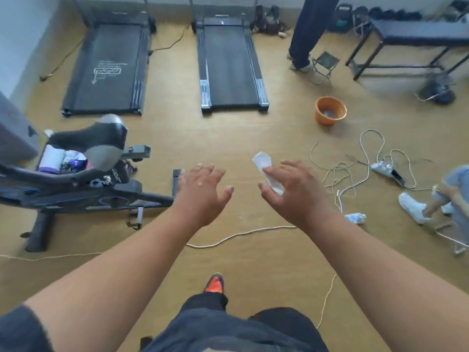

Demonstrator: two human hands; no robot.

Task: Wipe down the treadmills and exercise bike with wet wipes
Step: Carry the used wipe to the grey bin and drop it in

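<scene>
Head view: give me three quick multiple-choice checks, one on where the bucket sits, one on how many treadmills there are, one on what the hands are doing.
1. Where is the orange bucket?
A. On the floor right of the right treadmill
B. On the exercise bike seat
C. On the dark bench

2. How many treadmills are visible?
A. One
B. Two
C. Three

3. Which hand holds the wet wipe?
A. Left hand
B. Right hand
C. Neither

Answers: 1 A, the bucket stands on bare floor beyond that treadmill's rear corner. 2 B, the left treadmill and the right one lie side by side. 3 B, the white wipe sticks out from the right hand's grip; the left hand is spread and holds nothing.
</scene>
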